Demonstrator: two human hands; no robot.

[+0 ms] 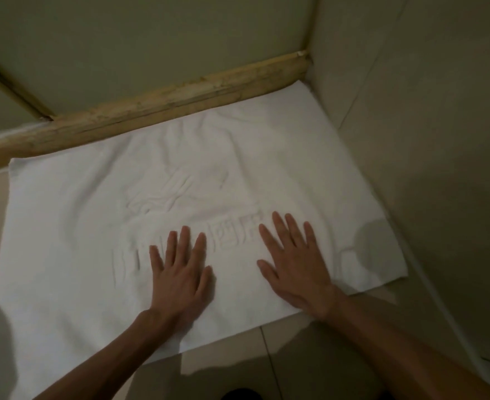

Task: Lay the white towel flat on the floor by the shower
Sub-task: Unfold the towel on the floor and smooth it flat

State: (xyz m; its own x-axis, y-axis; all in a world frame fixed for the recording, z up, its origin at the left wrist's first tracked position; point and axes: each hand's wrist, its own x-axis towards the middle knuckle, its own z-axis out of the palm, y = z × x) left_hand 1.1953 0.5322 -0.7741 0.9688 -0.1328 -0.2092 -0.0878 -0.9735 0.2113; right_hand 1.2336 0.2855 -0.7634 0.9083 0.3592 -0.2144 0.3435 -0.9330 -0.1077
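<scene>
The white towel (73,220) lies spread on the tiled floor, its far edge along the shower's raised threshold (162,103). It has an embossed pattern and faint creases in the middle. My left hand (180,269) rests palm down on the towel near its front middle, fingers straight and spread. My right hand (292,267) lies flat beside it to the right, fingers also straight. Neither hand grips the cloth.
A beige wall (425,125) rises on the right, touching the towel's right edge. The shower glass (137,39) stands behind the threshold. Beige floor tiles (232,362) show in front of the towel and at the left.
</scene>
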